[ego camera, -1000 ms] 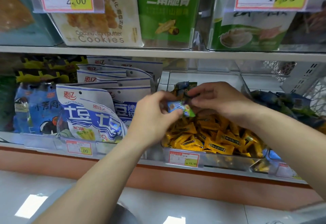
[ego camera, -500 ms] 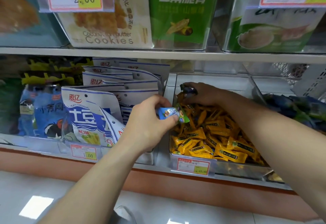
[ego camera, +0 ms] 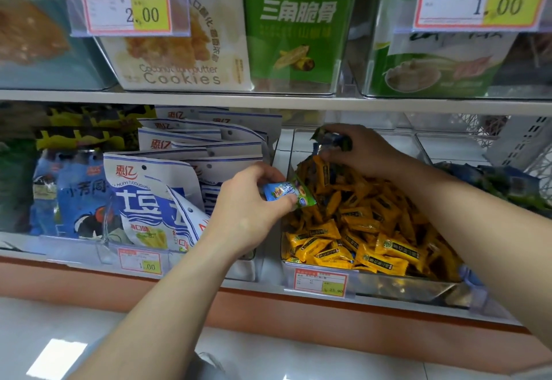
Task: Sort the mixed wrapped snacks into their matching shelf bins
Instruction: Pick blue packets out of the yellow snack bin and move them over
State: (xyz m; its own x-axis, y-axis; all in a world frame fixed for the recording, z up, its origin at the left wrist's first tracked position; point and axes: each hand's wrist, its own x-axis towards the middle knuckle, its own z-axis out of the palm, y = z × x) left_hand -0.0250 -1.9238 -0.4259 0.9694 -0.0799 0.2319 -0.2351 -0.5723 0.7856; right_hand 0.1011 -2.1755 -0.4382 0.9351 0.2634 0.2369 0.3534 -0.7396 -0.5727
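Note:
A clear bin (ego camera: 288, 170) on the lower shelf holds a heap of yellow wrapped snacks (ego camera: 364, 230). My left hand (ego camera: 248, 203) pinches a small blue-and-green wrapped snack (ego camera: 288, 193) at the bin's left wall. My right hand (ego camera: 361, 152) reaches to the back of the same bin and grips a dark blue wrapped snack (ego camera: 331, 140) above the yellow pile.
Left of the bin stand white-and-blue snack bags (ego camera: 155, 200) and blue bags (ego camera: 74, 197). A bin of dark blue-green wrapped snacks (ego camera: 501, 182) sits to the right. The upper shelf carries cookie boxes (ego camera: 179, 59) and a green box (ego camera: 298, 30). Price tags (ego camera: 321, 281) line the shelf edge.
My hands were together over the yellow pile; the right hand has moved to the bin's back and taken a dark blue snack. The left hand keeps the blue-and-green snack.

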